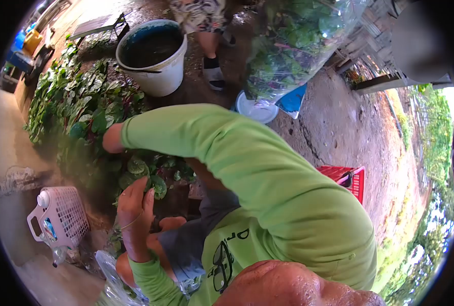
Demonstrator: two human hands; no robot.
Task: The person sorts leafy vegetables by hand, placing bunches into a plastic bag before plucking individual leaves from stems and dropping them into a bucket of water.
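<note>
Near the centre left, my left hand (134,205) points upward, its thumb and fingers closed around leafy greens (158,186). Round green leaves stick out past the fingertips. My right hand (113,138) reaches from the long green sleeve into a large heap of leafy greens (84,97). Only its back and wrist show; the leaves and blur hide its fingers, so what it holds cannot be made out.
A white bucket (158,76) with dark contents stands behind the heap. A pink lattice basket (71,214) is at the lower left. A clear bag of greens (288,51) rises above a pale basin (257,109). Another person's leg (207,45) and a red crate (358,184) also show.
</note>
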